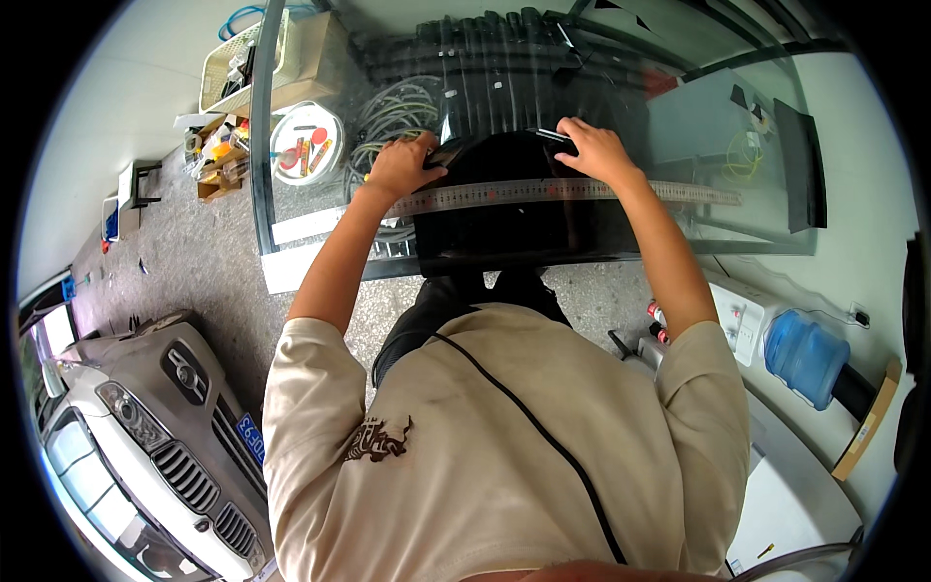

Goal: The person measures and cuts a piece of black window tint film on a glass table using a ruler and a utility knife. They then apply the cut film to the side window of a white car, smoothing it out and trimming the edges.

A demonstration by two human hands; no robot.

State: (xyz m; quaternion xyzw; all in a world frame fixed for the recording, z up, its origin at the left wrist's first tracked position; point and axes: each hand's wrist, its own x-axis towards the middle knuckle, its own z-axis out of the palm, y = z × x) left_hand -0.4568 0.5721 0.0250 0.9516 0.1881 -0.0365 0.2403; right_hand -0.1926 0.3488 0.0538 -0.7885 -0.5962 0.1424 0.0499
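A glossy black film sheet lies on the glass tabletop in front of me, its far edge bowed in a curve. At its left side, my left hand has thumb and fingers closed around the sheet's edge. My right hand is at the far right of the sheet, closed on a slim silver-and-dark tool that looks like a utility knife; its tip points left. A long steel ruler lies across the sheet between my forearms, nearer to me than both hands.
Under the glass are coiled grey cables and dark rolls. A white round tub, a cream basket and cardboard boxes stand left. A silver car is behind left; a blue water bottle is right.
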